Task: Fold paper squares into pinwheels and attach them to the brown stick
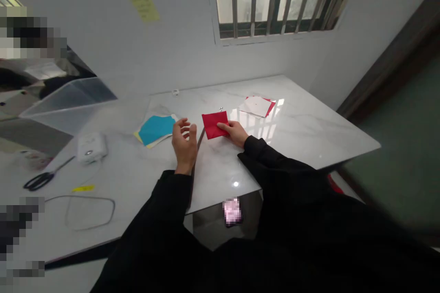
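Note:
In my right hand (237,133) is a small red envelope (213,123) with crease lines on its face, gripped at its right side with the thumb on top. It is raised over the marble-patterned table. My left hand (184,143) hovers to its left, apart from it, with fingers loosely curved and spread and nothing held. Behind the left hand lies a stack of blue, yellow and white paper pieces (156,129). To the right of the envelope, farther back, sits a pile of white and red paper pieces (257,106).
Toward the left are black-handled scissors (40,180), a white device (90,147), a yellow strip (83,188), a cable (112,206) and a clear plastic sheet (74,100). Small silvery bits (221,109) lie behind the envelope. A dark seam divides the tabletops. A barred window (275,0) is behind.

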`<state>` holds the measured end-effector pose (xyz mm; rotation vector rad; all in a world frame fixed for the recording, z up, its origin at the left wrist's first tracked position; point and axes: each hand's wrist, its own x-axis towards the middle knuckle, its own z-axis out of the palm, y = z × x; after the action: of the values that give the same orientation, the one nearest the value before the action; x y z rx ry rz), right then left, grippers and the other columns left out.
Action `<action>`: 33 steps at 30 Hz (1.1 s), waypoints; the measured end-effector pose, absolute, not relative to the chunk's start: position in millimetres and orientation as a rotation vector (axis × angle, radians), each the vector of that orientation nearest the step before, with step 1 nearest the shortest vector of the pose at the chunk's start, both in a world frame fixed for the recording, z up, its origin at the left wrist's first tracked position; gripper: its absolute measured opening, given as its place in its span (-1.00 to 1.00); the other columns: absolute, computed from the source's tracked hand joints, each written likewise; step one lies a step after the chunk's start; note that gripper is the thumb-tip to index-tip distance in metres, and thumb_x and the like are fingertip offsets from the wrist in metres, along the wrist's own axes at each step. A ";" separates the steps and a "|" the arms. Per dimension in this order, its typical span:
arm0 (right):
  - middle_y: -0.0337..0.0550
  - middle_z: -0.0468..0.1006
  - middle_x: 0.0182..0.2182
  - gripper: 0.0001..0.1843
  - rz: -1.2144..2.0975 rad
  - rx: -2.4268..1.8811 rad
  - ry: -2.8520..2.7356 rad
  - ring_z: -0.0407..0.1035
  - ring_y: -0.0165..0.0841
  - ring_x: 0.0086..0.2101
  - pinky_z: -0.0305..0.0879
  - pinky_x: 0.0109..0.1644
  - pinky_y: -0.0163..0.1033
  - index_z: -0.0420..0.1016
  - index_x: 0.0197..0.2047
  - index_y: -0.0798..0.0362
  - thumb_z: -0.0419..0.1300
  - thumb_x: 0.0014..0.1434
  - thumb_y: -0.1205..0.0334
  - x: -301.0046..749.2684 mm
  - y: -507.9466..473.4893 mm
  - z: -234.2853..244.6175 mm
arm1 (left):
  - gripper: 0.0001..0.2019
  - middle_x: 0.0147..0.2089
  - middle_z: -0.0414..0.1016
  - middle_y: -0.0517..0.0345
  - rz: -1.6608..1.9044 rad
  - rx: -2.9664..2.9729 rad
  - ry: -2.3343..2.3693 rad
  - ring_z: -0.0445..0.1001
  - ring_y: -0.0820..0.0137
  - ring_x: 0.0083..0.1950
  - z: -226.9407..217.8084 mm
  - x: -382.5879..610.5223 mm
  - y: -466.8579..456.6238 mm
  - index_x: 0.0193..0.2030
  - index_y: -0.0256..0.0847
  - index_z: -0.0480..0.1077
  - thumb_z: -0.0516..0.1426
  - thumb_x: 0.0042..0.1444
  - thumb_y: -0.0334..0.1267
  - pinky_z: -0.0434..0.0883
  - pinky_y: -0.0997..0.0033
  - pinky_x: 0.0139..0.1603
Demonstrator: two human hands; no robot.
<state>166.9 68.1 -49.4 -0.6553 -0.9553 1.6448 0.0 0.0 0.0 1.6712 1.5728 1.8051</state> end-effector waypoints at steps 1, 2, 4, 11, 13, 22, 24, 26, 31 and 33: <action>-0.10 0.66 -0.34 -0.60 1.638 -0.652 -0.967 0.53 -0.35 -0.29 0.45 -0.08 -0.23 0.58 -0.29 0.15 0.51 -0.12 0.06 166.4 68.5 -51.1 | -0.61 -0.01 0.48 0.01 1.785 1.635 1.540 0.50 0.32 -0.09 -4.3 -2.1 7.0 0.10 -0.17 0.37 0.16 0.23 -0.02 0.46 0.39 -0.18; -0.10 0.66 -0.33 -0.59 1.624 -0.650 -0.981 0.53 -0.34 -0.30 0.45 -0.09 -0.22 0.59 -0.29 0.15 0.51 -0.12 0.05 165.9 68.9 -52.9 | -0.57 -0.03 0.49 0.02 1.753 1.612 1.491 0.51 0.34 -0.13 -7.5 -2.8 11.8 0.11 -0.18 0.37 0.17 0.21 0.02 0.46 0.42 -0.22; -0.09 0.67 -0.32 -0.58 1.592 -0.644 -1.010 0.53 -0.33 -0.31 0.46 -0.08 -0.20 0.60 -0.28 0.15 0.51 -0.12 0.03 165.2 70.0 -56.2 | -0.50 -0.06 0.51 0.01 1.665 1.583 1.374 0.53 0.37 -0.22 -10.4 -0.2 16.9 0.13 -0.20 0.37 0.22 0.15 0.07 0.47 0.45 -0.28; -0.06 0.68 -0.27 -0.53 1.516 -0.633 -1.071 0.55 -0.29 -0.26 0.45 0.00 -0.15 0.61 -0.22 0.15 0.48 -0.09 -0.03 166.2 72.1 -61.0 | -0.51 -0.13 0.62 -0.05 1.580 1.368 1.167 0.57 0.29 -0.20 -17.4 13.4 33.9 -0.06 -0.31 0.50 0.33 -0.03 0.01 0.52 0.37 -0.22; -0.07 0.68 -0.28 -0.53 1.493 -0.651 -1.102 0.55 -0.29 -0.26 0.45 0.00 -0.14 0.62 -0.22 0.16 0.47 -0.07 -0.03 167.1 70.2 -59.9 | -0.52 -0.15 0.63 -0.06 1.549 1.299 1.143 0.58 0.28 -0.20 -21.6 11.4 36.6 -0.10 -0.33 0.52 0.34 -0.06 0.02 0.52 0.34 -0.19; -0.05 0.68 -0.27 -0.56 1.435 -0.715 -1.212 0.54 -0.28 -0.26 0.45 -0.04 -0.14 0.64 -0.20 0.15 0.44 -0.02 -0.04 167.7 63.6 -57.3 | -0.49 -0.19 0.66 -0.06 1.460 1.276 1.106 0.60 0.21 -0.17 -23.2 4.5 24.6 -0.12 -0.35 0.57 0.38 -0.09 0.04 0.52 0.22 -0.07; -0.05 0.68 -0.27 -0.54 1.438 -0.726 -1.220 0.54 -0.28 -0.26 0.46 -0.05 -0.14 0.64 -0.20 0.15 0.44 -0.03 -0.05 167.3 63.0 -56.9 | -0.48 -0.18 0.66 -0.06 1.447 1.293 1.114 0.60 0.19 -0.15 -22.0 4.8 22.4 -0.11 -0.36 0.58 0.38 -0.10 0.03 0.52 0.21 -0.04; -0.04 0.68 -0.28 -0.53 1.447 -0.734 -1.221 0.54 -0.28 -0.27 0.46 -0.06 -0.15 0.64 -0.20 0.16 0.44 -0.04 -0.05 167.1 62.2 -56.2 | -0.48 -0.18 0.66 -0.07 1.438 1.308 1.131 0.60 0.18 -0.14 -21.0 4.6 20.9 -0.12 -0.37 0.58 0.39 -0.10 0.03 0.51 0.20 -0.02; -0.05 0.67 -0.29 -0.54 1.458 -0.735 -1.218 0.54 -0.28 -0.29 0.46 -0.08 -0.15 0.64 -0.21 0.16 0.45 -0.04 -0.05 167.3 60.9 -55.4 | -0.50 -0.17 0.66 -0.07 1.432 1.320 1.146 0.60 0.18 -0.15 -20.6 3.5 19.8 -0.12 -0.37 0.59 0.38 -0.09 0.02 0.51 0.20 -0.01; -0.05 0.67 -0.29 -0.54 1.467 -0.723 -1.211 0.54 -0.28 -0.29 0.46 -0.08 -0.15 0.64 -0.21 0.16 0.45 -0.05 -0.05 167.0 60.9 -55.8 | -0.50 -0.17 0.66 -0.07 1.422 1.322 1.147 0.60 0.18 -0.15 -21.3 3.1 20.1 -0.12 -0.37 0.60 0.38 -0.08 0.02 0.51 0.20 -0.01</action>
<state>167.0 60.9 -55.8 -0.7235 -1.2111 1.4671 3.1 20.1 -21.3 1.3217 1.1466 1.4220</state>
